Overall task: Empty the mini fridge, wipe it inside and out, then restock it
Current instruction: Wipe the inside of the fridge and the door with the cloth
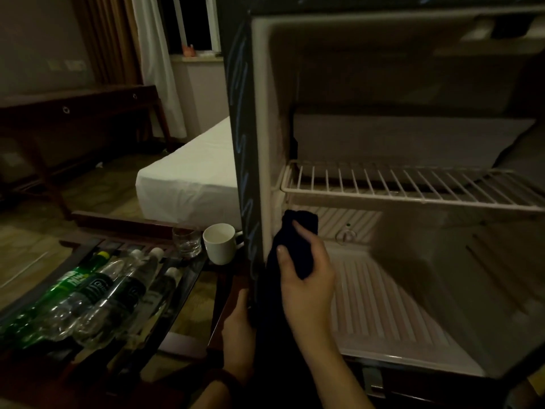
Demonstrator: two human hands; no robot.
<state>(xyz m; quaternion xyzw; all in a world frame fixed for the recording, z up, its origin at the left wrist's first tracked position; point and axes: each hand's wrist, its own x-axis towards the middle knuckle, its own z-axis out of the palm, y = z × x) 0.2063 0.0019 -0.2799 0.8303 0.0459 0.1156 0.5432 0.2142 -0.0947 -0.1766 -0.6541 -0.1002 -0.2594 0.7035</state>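
The mini fridge (383,305) stands open in front of me with nothing inside, only its white wire shelf (413,187) in place. My right hand (306,278) grips a dark cloth (300,221) and holds it against the left inner wall at the front edge, below the shelf. The cloth hangs down dark along that edge. My left hand (237,329) is lower, against the fridge's outer left bottom corner beside the hanging cloth; its fingers are partly hidden.
Left of the fridge, a green bottle (67,281) and several clear water bottles (118,290) lie on a dark slatted rack. A glass (187,242) and a white mug (219,243) stand by the fridge's side. A white bed (191,172) and a wooden desk (73,107) are behind.
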